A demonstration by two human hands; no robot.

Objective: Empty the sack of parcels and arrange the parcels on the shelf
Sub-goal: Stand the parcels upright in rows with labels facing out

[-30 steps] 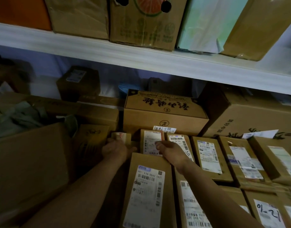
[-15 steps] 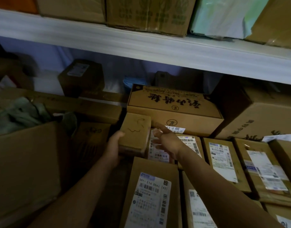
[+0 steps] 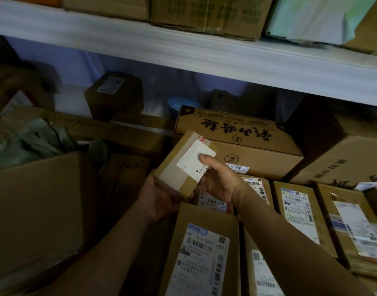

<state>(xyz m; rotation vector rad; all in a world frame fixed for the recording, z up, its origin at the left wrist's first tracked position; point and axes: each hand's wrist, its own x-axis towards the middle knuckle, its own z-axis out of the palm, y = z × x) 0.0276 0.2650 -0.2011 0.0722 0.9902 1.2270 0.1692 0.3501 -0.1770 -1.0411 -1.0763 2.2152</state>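
Both hands, left hand [image 3: 162, 199] and right hand [image 3: 217, 180], grasp small parcel [image 3: 183, 165] above parcel row; loose one-sided grip may drop it into gap beside left hand.

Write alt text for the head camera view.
Two hands hold a small cardboard parcel with a white label above rows of labelled parcels on a shelf: the left hand grips it from below, the right hand holds its right side, thumb on the label. A white upper shelf board carries more boxes.
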